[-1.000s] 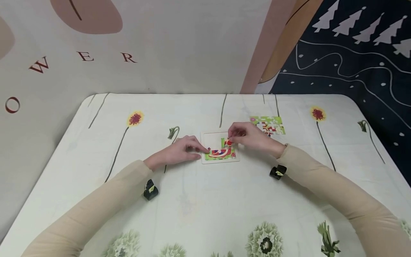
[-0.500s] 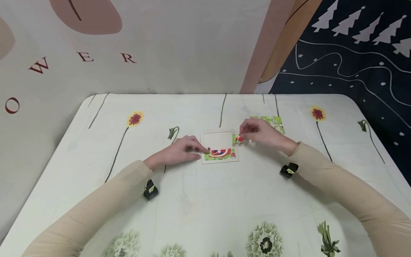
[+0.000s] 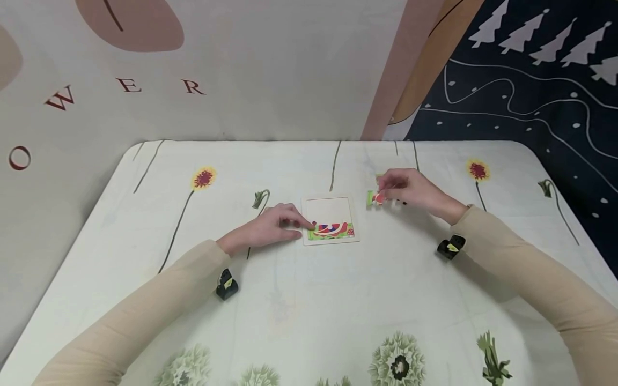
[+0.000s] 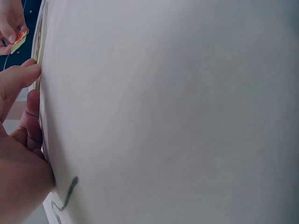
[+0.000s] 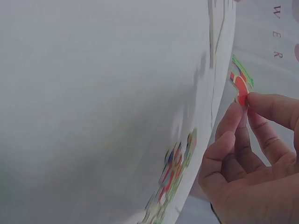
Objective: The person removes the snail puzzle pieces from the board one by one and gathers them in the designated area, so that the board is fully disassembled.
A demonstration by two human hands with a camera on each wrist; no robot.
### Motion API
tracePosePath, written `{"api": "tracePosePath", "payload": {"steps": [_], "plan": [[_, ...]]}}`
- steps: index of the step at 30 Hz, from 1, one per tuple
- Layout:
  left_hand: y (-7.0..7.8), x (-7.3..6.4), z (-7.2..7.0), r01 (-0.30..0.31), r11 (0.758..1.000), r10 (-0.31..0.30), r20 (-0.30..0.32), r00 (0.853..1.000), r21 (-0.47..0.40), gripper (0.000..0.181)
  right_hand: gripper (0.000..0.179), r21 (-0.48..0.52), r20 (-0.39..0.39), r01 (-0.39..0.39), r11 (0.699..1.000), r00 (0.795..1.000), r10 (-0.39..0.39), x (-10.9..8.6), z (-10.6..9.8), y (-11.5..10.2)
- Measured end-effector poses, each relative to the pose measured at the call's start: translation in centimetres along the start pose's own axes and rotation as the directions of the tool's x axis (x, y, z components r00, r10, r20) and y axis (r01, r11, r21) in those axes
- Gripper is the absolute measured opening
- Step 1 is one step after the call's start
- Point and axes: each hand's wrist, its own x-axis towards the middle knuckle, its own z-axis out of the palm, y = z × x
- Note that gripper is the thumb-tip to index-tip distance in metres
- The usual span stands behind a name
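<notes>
A small puzzle tray (image 3: 329,208) lies flat mid-table, with joined puzzle pieces (image 3: 333,231) of red, purple and green filling its lower strip. My left hand (image 3: 275,226) rests at the tray's left side, its extended index fingertip pressing on the piece at that corner. To the right of the tray, my right hand (image 3: 415,190) pinches a red and green puzzle piece (image 5: 241,86) between thumb and fingertips, raised off the table. Below that hand in the right wrist view lie more colourful puzzle pieces (image 5: 172,170); in the head view the hand mostly hides them.
A white cloth printed with flowers covers the table (image 3: 309,300). A pale wall hanging (image 3: 270,80) with letters rises behind it, and a dark hanging (image 3: 521,107) with white trees is at the right. Each wrist carries a small black camera.
My right hand has lifted the puzzle piece out of the tray area and carried it right and away, over the other pieces. The left hand stays in place.
</notes>
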Motion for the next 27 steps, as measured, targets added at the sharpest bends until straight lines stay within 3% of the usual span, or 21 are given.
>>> {"api": "tracePosePath", "payload": {"steps": [11, 27], "plan": [[0.1, 0.0, 0.0, 0.005, 1.000, -0.005, -0.007, 1.000, 0.011, 0.028, 0.019, -0.067, 0.024, -0.048, 0.997, 0.999, 0.049, 0.5, -1.2, 1.3], [-0.1, 0.1, 0.1, 0.005, 1.000, -0.005, -0.014, 1.000, 0.031, 0.028, 0.019, -0.128, 0.042, -0.045, 0.991, 0.998, 0.050, 1.5, -1.9, 2.1]]}}
